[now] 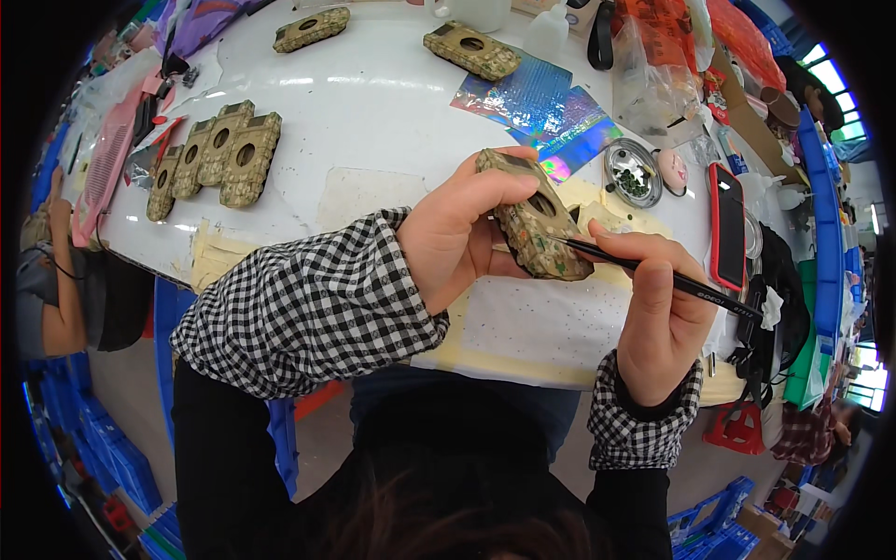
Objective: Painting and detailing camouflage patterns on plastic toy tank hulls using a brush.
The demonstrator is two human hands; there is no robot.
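Observation:
My left hand is closed round a camouflage-painted model tank hull, tilted above the table, with the thumb on its upper side. A round opening shows in the top of the hull. Between the fingers of my right hand is a pair of slim black tweezers. Their pointed tip is at the hull's side, close to its surface; whether anything tiny is in the tip I cannot tell. A white sheet with small dark specks lies beneath my hands. Right of the hull stands a round clear dish with small dark green bits.
Several similar hulls stand grouped at the left; two more, a hull and another hull, are farther back. Shiny holographic sheets lie beyond my hands. A red-edged phone is at the right. Another person's arm shows far left.

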